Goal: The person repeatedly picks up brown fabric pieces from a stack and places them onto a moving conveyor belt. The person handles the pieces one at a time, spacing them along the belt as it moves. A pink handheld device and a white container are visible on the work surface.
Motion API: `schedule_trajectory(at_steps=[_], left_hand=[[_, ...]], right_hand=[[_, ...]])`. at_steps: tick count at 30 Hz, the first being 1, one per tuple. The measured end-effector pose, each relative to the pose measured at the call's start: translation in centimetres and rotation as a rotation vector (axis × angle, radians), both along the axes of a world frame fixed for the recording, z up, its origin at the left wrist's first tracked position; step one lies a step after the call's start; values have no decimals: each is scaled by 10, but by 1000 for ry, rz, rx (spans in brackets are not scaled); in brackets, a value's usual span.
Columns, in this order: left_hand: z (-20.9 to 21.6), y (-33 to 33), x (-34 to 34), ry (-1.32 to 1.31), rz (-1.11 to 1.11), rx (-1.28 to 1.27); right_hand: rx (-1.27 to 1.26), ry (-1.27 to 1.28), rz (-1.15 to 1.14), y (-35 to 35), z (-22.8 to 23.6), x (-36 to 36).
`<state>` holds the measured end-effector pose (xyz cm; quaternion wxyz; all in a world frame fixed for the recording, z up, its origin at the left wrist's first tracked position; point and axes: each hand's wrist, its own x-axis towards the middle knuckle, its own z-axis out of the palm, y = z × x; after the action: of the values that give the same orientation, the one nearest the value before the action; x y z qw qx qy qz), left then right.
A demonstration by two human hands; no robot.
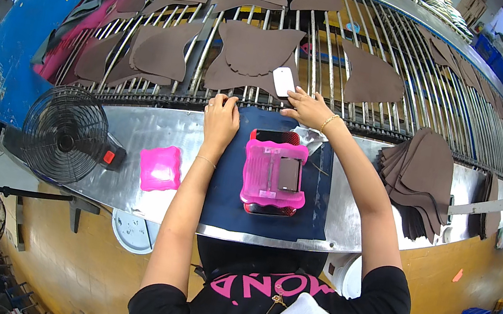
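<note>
My right hand [310, 109] reaches forward with fingers spread. Its fingertips are at the lower corner of a white rounded rectangular piece [282, 82], which lies over brown cut panels [258, 50] on the bar rack. My left hand [221, 118] is at the rack's front edge, its fingers bent down; what is under them is hidden. Between my forearms a pink see-through scalloped holder [257, 164] sits over a black and red base [266, 210], on a dark blue cloth [223, 208]. A dark rectangular piece [289, 174] shows in the holder.
A pink scalloped square [160, 168] lies left of my left forearm, near a black fan [65, 135]. Right of my right forearm is a stack of brown panels [423, 171]. The barred rack [323, 37] stretches across behind the metal table [346, 224].
</note>
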<state>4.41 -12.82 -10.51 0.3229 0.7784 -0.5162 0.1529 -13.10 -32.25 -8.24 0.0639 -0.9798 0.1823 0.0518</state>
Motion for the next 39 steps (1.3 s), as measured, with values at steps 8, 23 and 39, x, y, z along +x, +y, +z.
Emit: schedule_trajectory(at_steps=[8,23,39], left_hand=[[-1,-1,0,-4,13,13],[-2,-1,0,8,11,39],[-7,-3,4,11,-26,134]], right_hand=[[1,38,25,6,5,-11],[-128,-25,-35,-8,1,54],[-293,-760,-707,31,87,-284]])
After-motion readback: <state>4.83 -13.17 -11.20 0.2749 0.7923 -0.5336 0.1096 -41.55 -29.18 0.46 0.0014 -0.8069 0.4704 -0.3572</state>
